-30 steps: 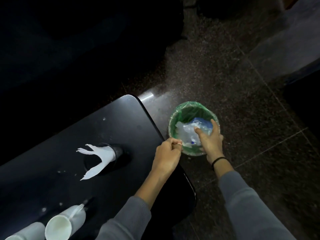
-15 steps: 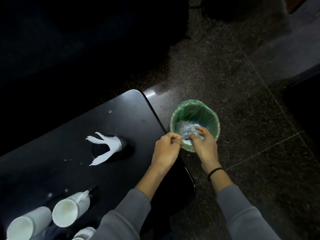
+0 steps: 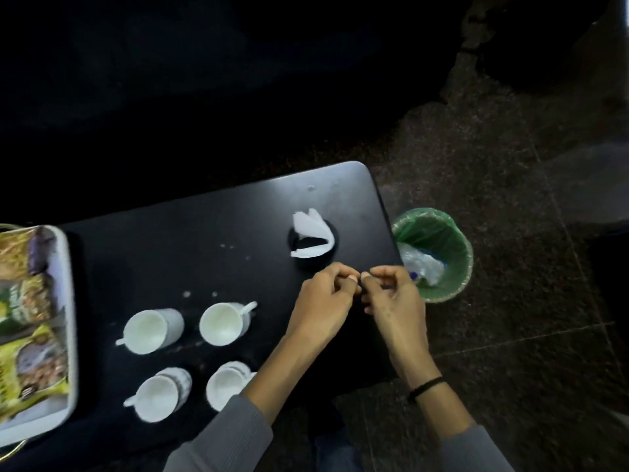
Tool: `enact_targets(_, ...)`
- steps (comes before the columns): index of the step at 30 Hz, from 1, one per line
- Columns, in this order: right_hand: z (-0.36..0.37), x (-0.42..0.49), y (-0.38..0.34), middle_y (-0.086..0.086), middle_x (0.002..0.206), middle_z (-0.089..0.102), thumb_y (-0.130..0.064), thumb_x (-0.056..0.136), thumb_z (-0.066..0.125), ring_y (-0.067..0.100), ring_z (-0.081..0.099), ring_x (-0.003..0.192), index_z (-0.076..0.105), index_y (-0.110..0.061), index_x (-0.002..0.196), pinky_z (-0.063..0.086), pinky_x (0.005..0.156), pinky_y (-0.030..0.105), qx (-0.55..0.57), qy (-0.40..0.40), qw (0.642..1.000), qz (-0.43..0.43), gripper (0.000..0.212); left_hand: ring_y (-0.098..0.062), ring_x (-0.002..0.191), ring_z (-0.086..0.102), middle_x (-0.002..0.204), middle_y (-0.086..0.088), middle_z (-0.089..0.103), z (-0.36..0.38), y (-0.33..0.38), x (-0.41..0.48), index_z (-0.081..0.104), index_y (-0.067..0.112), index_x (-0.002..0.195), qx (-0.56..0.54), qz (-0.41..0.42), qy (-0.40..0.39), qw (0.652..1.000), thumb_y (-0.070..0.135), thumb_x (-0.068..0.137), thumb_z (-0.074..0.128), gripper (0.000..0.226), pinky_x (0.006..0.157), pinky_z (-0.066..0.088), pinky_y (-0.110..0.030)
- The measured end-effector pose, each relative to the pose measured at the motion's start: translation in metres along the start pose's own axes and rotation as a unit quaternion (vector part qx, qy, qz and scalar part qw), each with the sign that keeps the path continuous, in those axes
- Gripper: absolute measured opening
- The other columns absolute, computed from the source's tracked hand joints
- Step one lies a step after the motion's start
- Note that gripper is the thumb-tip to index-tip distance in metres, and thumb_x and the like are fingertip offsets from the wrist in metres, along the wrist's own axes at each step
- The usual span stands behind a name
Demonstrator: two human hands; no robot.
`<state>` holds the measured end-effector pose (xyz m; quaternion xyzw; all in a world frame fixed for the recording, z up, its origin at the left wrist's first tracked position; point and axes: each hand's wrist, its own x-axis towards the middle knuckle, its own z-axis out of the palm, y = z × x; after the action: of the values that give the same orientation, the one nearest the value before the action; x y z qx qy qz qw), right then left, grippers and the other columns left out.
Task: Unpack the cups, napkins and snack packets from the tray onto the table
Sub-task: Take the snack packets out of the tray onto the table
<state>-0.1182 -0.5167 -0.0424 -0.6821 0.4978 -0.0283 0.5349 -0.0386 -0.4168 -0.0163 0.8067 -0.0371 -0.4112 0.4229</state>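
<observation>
Several white cups stand on the black table [image 3: 204, 233], among them one [image 3: 149, 330] and another [image 3: 223, 323] with handles showing. White napkins [image 3: 311, 233] stick up from a dark round holder near the table's right end. Yellow-green snack packets [image 3: 27, 301] lie in the white tray [image 3: 69, 301] at the left edge of view. My left hand [image 3: 323, 298] and my right hand [image 3: 391, 298] meet thumb to thumb over the table's right edge, just in front of the napkins. Both have curled fingers, and I see nothing between them.
A green-lined waste bin [image 3: 456, 253] with crumpled clear plastic inside stands on the dark speckled floor, right beside the table's right edge. Everything beyond the table's far side is in darkness. A few white specks dot the tabletop.
My right hand has come back from the bin and joined my left hand over the table edge. The view has swung left, bringing the cups and the tray into sight.
</observation>
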Motion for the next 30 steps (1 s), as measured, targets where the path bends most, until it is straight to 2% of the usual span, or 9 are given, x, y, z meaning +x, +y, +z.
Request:
enact_targets(8, 0.104, -0.064, -0.051, -0.013, 0.084, 0.077, -0.036, 0.09, 0.069, 0.005, 0.073, 0.072, 0.066, -0.034, 0.097, 0.063, 0.078, 0.045, -0.036, -0.095, 0.993, -0.067, 0.008, -0.006, 0.09, 0.071, 0.091, 0.009, 0.077, -0.118, -0.057, -0.045, 0.071, 0.029, 0.1, -0.08, 0.003, 0.089, 0.993, 0.03, 0.098, 0.057, 0.014, 0.087, 0.059, -0.042)
enact_targets(12, 0.167, -0.093, -0.074, -0.005, 0.087, 0.078, -0.037, 0.089, 0.069, 0.01, 0.075, 0.081, 0.067, -0.033, 0.097, 0.062, 0.081, 0.048, -0.053, -0.152, 0.982, -0.095, 0.009, -0.006, 0.091, 0.073, 0.091, 0.008, 0.078, -0.181, -0.095, -0.06, 0.071, 0.027, 0.098, -0.121, -0.007, 0.143, 0.982, 0.025, 0.097, 0.057, 0.014, 0.087, 0.059, -0.042)
enact_targets(16, 0.23, -0.122, -0.089, -0.007, 0.086, 0.077, -0.036, 0.092, 0.069, 0.007, 0.074, 0.08, 0.067, -0.032, 0.097, 0.063, 0.079, 0.042, -0.073, -0.2, 0.968, -0.13, 0.007, -0.002, 0.084, 0.073, 0.087, 0.009, 0.077, -0.236, -0.137, -0.073, 0.071, 0.03, 0.097, -0.14, -0.009, 0.194, 0.971, 0.028, 0.097, 0.059, 0.013, 0.082, 0.061, -0.039)
enact_targets(20, 0.291, -0.149, -0.1, -0.006, 0.089, 0.076, -0.033, 0.093, 0.067, 0.009, 0.074, 0.082, 0.066, -0.03, 0.099, 0.063, 0.079, 0.042, -0.094, -0.239, 0.953, -0.162, 0.007, -0.005, 0.085, 0.074, 0.088, 0.008, 0.078, -0.283, -0.179, -0.087, 0.07, 0.029, 0.096, -0.177, -0.02, 0.233, 0.956, 0.026, 0.096, 0.059, 0.012, 0.083, 0.061, -0.043)
enact_targets(23, 0.336, -0.166, -0.104, -0.007, 0.086, 0.074, -0.035, 0.092, 0.068, 0.011, 0.073, 0.08, 0.066, -0.03, 0.097, 0.063, 0.076, 0.043, -0.108, -0.266, 0.941, -0.179, 0.008, -0.002, 0.084, 0.073, 0.087, 0.011, 0.077, -0.315, -0.21, -0.095, 0.07, 0.031, 0.094, -0.186, -0.033, 0.26, 0.947, 0.024, 0.097, 0.058, 0.014, 0.08, 0.061, -0.038)
enact_targets(27, 0.388, -0.178, -0.103, -0.01, 0.089, 0.072, -0.034, 0.093, 0.068, 0.011, 0.072, 0.083, 0.065, -0.029, 0.096, 0.062, 0.078, 0.043, -0.15, -0.301, 0.921, -0.197, 0.006, -0.008, 0.071, 0.065, 0.09, 0.011, 0.075, -0.351, -0.247, -0.102, 0.071, 0.032, 0.099, -0.19, -0.059, 0.287, 0.937, 0.028, 0.098, 0.061, 0.011, 0.064, 0.051, -0.022)
enact_targets(28, 0.399, -0.179, -0.103, -0.011, 0.09, 0.072, -0.034, 0.093, 0.068, 0.01, 0.071, 0.084, 0.066, -0.029, 0.095, 0.062, 0.077, 0.04, -0.167, -0.312, 0.914, -0.2, 0.007, -0.006, 0.077, 0.065, 0.093, 0.012, 0.073, -0.359, -0.258, -0.103, 0.07, 0.031, 0.102, -0.164, -0.068, 0.296, 0.939, 0.029, 0.098, 0.061, 0.01, 0.065, 0.05, -0.019)
enact_targets(29, 0.408, -0.18, -0.102, -0.012, 0.09, 0.071, -0.034, 0.093, 0.068, 0.007, 0.069, 0.084, 0.067, -0.028, 0.094, 0.061, 0.075, 0.032, -0.185, -0.325, 0.905, -0.206, 0.007, -0.004, 0.088, 0.065, 0.099, 0.013, 0.071, -0.366, -0.268, -0.104, 0.07, 0.029, 0.106, -0.132, -0.077, 0.307, 0.939, 0.029, 0.098, 0.062, 0.011, 0.072, 0.052, -0.02)
enact_targets(30, 0.416, -0.181, -0.1, -0.013, 0.09, 0.071, -0.033, 0.092, 0.069, 0.003, 0.068, 0.082, 0.067, -0.027, 0.093, 0.057, 0.07, 0.022, -0.207, -0.34, 0.892, -0.214, 0.007, -0.008, 0.102, 0.064, 0.108, 0.01, 0.07, -0.373, -0.28, -0.105, 0.068, 0.026, 0.111, -0.107, -0.092, 0.32, 0.937, 0.027, 0.097, 0.062, 0.015, 0.083, 0.054, -0.027)
